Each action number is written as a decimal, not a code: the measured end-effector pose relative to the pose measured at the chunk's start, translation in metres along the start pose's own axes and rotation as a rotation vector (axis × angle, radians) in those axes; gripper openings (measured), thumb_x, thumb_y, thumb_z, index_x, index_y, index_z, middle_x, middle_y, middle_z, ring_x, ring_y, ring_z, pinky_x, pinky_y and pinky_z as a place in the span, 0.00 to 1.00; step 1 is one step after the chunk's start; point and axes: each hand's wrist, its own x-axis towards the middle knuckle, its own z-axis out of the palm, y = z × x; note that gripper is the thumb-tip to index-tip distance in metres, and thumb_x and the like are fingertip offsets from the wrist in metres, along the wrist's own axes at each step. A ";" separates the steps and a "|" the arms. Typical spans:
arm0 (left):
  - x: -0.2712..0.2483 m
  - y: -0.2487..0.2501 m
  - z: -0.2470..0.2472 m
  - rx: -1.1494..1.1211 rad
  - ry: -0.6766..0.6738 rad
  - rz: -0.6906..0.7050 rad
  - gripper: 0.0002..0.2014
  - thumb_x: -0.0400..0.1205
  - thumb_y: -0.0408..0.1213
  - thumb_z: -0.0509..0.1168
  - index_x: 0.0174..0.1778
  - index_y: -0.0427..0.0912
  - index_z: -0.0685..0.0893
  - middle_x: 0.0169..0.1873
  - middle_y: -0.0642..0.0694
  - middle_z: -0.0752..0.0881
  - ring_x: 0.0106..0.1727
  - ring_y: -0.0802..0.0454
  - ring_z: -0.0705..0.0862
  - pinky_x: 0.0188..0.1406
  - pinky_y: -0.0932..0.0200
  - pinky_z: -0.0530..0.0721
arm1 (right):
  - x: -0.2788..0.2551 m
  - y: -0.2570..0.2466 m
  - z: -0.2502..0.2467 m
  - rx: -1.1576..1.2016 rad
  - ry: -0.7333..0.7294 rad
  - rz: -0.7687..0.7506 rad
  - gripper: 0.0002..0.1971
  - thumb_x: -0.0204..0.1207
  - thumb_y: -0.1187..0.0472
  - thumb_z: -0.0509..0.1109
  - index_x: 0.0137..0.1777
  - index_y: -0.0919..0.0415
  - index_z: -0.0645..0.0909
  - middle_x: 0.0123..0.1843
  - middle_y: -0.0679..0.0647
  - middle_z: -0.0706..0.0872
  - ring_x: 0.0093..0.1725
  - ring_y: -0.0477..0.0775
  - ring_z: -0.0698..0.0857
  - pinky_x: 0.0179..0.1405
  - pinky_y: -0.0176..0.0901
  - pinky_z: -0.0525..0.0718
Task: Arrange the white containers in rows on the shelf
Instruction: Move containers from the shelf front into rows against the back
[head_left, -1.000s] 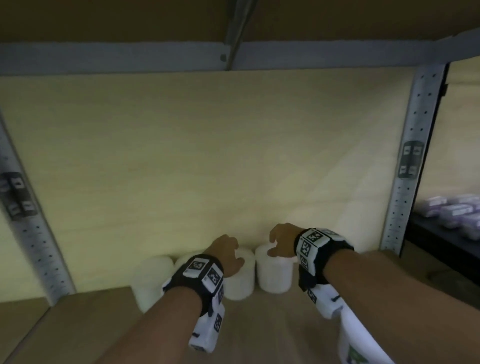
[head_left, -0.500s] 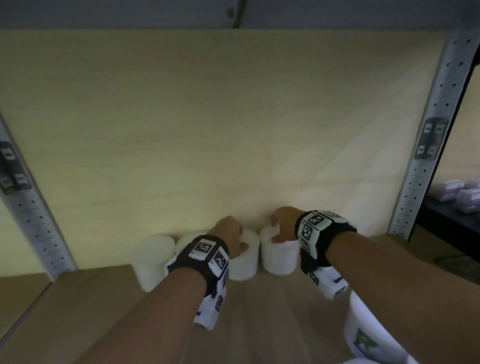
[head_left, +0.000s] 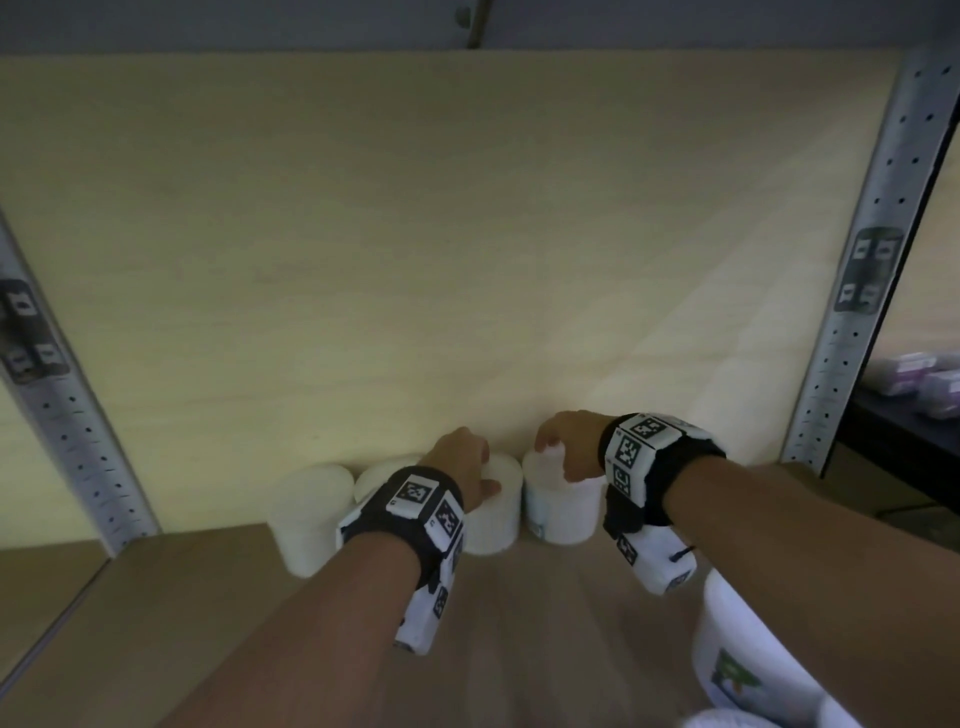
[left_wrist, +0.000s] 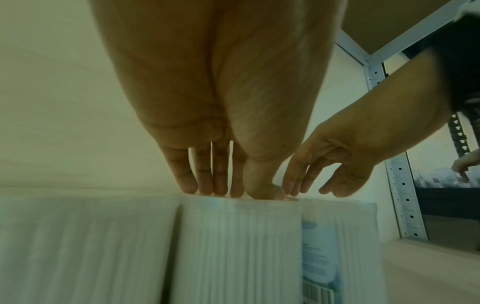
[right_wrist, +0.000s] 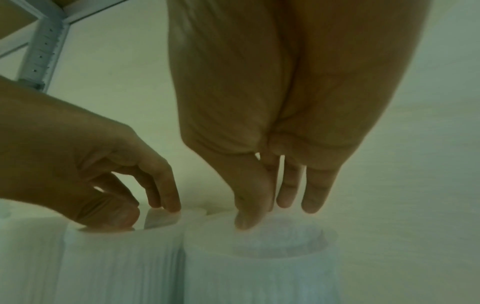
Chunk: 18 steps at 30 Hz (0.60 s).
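Several white ribbed containers stand in a row against the back wall of the shelf (head_left: 208, 623). My left hand (head_left: 462, 462) is over the third container (head_left: 496, 525), its fingertips (left_wrist: 189, 185) and thumb resting on the lid. My right hand (head_left: 563, 441) is over the fourth container (head_left: 561, 512), which carries a pale blue label (left_wrist: 317, 246). In the right wrist view the thumb (right_wrist: 246, 220) touches the lid rim and the straight fingers hang just behind it. The first container (head_left: 311, 512) and the second container (head_left: 382, 470) stand untouched to the left.
A large white tub with a green logo (head_left: 737, 649) sits at the front right of the shelf. Perforated metal uprights (head_left: 852, 312) (head_left: 67, 415) frame the bay. A dark shelf with purple packs (head_left: 919, 374) lies beyond the right upright.
Both hands stay on top of the same two containers at the back wall. The head view has tilted down, so the row sits higher in the frame.
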 end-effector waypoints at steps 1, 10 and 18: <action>0.000 0.000 -0.001 0.002 -0.004 0.001 0.23 0.82 0.46 0.66 0.70 0.37 0.75 0.70 0.39 0.73 0.71 0.42 0.75 0.70 0.53 0.74 | 0.000 0.000 -0.001 0.016 0.022 0.017 0.25 0.80 0.66 0.64 0.77 0.58 0.71 0.79 0.58 0.70 0.75 0.61 0.73 0.71 0.47 0.75; 0.000 0.001 -0.001 0.014 -0.018 0.010 0.23 0.82 0.45 0.66 0.69 0.37 0.75 0.70 0.39 0.73 0.71 0.41 0.74 0.70 0.51 0.74 | -0.004 -0.001 0.005 -0.111 -0.018 0.142 0.35 0.80 0.42 0.64 0.80 0.60 0.62 0.78 0.60 0.65 0.76 0.63 0.72 0.75 0.53 0.73; 0.000 0.001 -0.001 0.019 -0.021 0.019 0.23 0.82 0.45 0.65 0.70 0.36 0.75 0.70 0.38 0.73 0.70 0.41 0.74 0.70 0.50 0.75 | -0.008 -0.005 0.002 -0.118 -0.016 0.085 0.30 0.80 0.50 0.67 0.78 0.62 0.67 0.76 0.62 0.69 0.72 0.63 0.75 0.70 0.52 0.76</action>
